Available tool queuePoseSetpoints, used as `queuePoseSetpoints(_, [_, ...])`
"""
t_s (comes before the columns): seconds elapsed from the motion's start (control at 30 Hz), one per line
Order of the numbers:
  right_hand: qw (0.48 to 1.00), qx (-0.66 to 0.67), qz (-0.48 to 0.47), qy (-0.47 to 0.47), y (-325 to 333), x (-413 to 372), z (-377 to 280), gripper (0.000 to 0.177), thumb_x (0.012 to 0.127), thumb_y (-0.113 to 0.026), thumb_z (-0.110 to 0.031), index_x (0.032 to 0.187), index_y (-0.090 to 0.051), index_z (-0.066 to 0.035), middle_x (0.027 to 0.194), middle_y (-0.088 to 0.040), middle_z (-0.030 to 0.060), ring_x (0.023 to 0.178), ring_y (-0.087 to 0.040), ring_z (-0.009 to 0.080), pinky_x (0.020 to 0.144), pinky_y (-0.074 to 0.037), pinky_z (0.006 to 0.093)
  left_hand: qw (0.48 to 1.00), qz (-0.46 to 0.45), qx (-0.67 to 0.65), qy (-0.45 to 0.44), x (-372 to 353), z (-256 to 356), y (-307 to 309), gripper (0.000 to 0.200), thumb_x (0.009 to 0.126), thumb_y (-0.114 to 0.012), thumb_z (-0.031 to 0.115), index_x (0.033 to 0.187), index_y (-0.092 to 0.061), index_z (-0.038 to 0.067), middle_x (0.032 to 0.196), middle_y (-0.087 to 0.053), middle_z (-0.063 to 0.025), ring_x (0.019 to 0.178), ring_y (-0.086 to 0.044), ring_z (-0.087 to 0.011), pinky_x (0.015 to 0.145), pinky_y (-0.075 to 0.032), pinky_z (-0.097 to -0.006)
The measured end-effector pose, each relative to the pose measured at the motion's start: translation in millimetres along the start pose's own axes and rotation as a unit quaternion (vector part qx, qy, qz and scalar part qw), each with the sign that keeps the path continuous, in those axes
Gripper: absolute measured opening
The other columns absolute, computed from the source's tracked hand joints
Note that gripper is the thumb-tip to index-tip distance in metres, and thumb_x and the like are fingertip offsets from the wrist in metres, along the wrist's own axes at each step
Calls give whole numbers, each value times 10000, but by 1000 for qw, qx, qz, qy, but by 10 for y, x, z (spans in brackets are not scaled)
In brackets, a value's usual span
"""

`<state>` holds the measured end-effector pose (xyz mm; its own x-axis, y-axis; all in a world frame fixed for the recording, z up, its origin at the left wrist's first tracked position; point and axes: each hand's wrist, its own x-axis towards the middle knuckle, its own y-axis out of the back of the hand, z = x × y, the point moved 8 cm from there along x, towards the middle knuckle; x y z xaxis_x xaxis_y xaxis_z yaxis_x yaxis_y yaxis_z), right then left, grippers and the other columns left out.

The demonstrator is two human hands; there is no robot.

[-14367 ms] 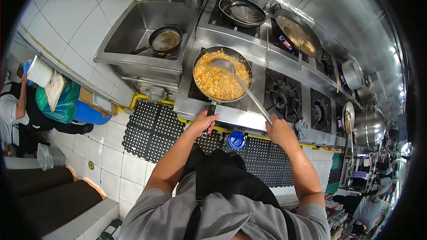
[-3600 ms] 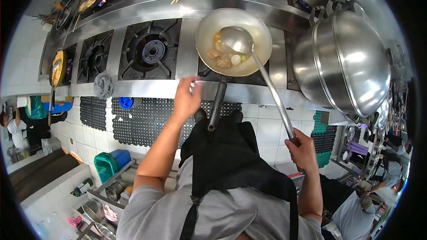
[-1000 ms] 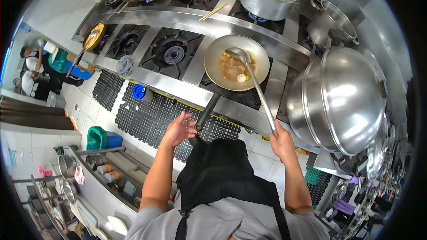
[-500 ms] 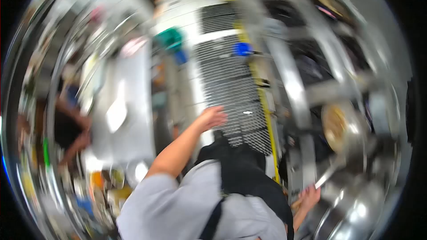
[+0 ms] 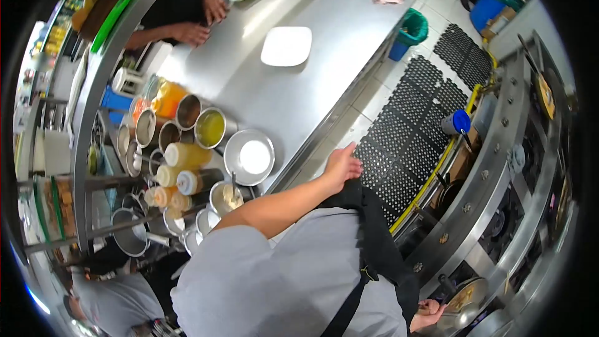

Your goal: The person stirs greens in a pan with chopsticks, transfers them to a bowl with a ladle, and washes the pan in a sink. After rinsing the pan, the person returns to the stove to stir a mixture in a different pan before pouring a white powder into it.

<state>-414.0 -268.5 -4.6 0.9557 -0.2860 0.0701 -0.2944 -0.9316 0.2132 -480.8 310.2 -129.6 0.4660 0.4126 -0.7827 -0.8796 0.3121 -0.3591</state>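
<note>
My left hand (image 5: 343, 167) is held out in front of my apron, over the floor. Its fingers are loosely bent, somewhat apart, with nothing in them. At the lower right, my right hand (image 5: 427, 313) is closed around the handle end of a metal ladle (image 5: 465, 318), whose round end lies over a pan (image 5: 469, 294) of food on the stove. The handle itself is mostly hidden. A white square plate (image 5: 286, 46) rests on the steel table (image 5: 324, 97), beyond my left hand. Near that table's corner stands a metal bowl (image 5: 249, 156) with a white bottom.
Sauce bottles (image 5: 187, 155) and metal pots crowd the left. Another person's hands (image 5: 203, 22) are at the table's far side; one more person (image 5: 118, 306) is at lower left. Black mats (image 5: 405, 125) cover the aisle beside the stove (image 5: 493, 196). A green-lined bin (image 5: 412, 28) stands beyond.
The view has swung left and sharpened, bringing the plate, pots and bottles nearer the centre. My right hand still holds the utensil. My left hand is still held out, empty.
</note>
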Motion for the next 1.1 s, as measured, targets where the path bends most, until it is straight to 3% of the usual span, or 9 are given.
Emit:
queuePoseSetpoints(0.07, [994, -12, -101, -39, 171, 453, 338, 160, 925, -474, -114, 785, -471, -35, 645, -355, 16, 578, -414, 135, 540, -363, 236, 997, 79, -11, -21, -346, -24, 490, 641, 877, -602, 535, 1199, -387, 25, 813, -588, -153, 636, -603, -230, 576, -520, -331])
queuePoseSetpoints(0.1, [925, 200, -12, -324, 317, 545, 655, 181, 958, -416, -157, 846, -440, -17, 739, -403, 26, 629, -434, 119, 618, -395, 226, 993, 110, -29, -24, -471, -74, 742, 699, 858, -602, 575, 1206, -373, 14, 824, -587, -163, 638, -605, -235, 585, -523, -342])
queuePoseSetpoints(0.2, [951, 163, 11, -264, 716, 891, 942, 255, 994, -357, -225, 798, -403, -69, 747, -412, 4, 679, -456, 109, 680, -404, 220, 972, 181, -137, -54, -814, -209, 1374, 890, 809, -592, 675, 1268, -278, -20, 859, -586, -199, 668, -607, -267, 631, -528, -384])
queuePoseSetpoints(0.23, [851, 414, -104, -306, 538, 882, 926, 281, 1004, -354, -284, 786, -394, -110, 732, -408, -20, 707, -460, 85, 684, -391, 198, 951, 217, -202, -84, -896, -186, 1531, 932, 810, -579, 685, 1288, -230, -35, 871, -585, -211, 683, -604, -281, 653, -527, -393])
queuePoseSetpoints(0.3, [848, 393, -138, -329, 573, 891, 914, 285, 1000, -367, -306, 781, -398, -126, 731, -413, -35, 703, -460, 72, 672, -386, 191, 915, 235, -304, -124, -918, -104, 1821, 985, 829, -533, 700, 1314, -130, -57, 923, -589, -244, 722, -594, -314, 716, -521, -421])
queuePoseSetpoints(0.43, [855, 343, -36, -387, 486, 715, 897, 351, 982, -457, -287, 671, -345, -166, 584, -367, -45, 538, -415, 85, 513, -353, 228, 927, 141, -317, -141, -783, 111, 1932, 495, 978, -417, 335, 1203, -349, -100, 965, -614, -220, 785, -629, -295, 700, -538, -397])
queuePoseSetpoints(0.5, [845, 326, 5, -423, 751, 663, 1194, 423, 986, -474, -236, 602, -310, -174, 509, -319, -35, 458, -375, 107, 443, -343, 261, 925, 250, -188, -217, -1033, 429, 1848, 309, 946, -359, 130, 1103, -444, -123, 930, -624, -216, 792, -650, -280, 671, -552, -391])
queuePoseSetpoints(0.8, [831, 341, 168, -405, 459, -389, 341, 458, 964, -533, -306, 604, -266, -216, 479, -246, -82, 371, -225, 68, 337, -217, 246, 962, 58, 216, -155, -902, 521, -12, 357, 851, -339, 1, 1204, -354, -43, 754, -628, -239, 500, -617, -246, 423, -537, -333])
queuePoseSetpoints(1.1, [893, 187, 239, -332, 781, -1015, -46, 184, 931, -586, -188, 888, -424, -113, 553, -395, -6, 394, -404, 104, 349, -380, 290, 804, -303, 493, -139, -1026, -724, -2870, 480, 846, -303, -23, 1326, -284, -4, 718, -617, -213, 475, -613, -224, 388, -524, -321])
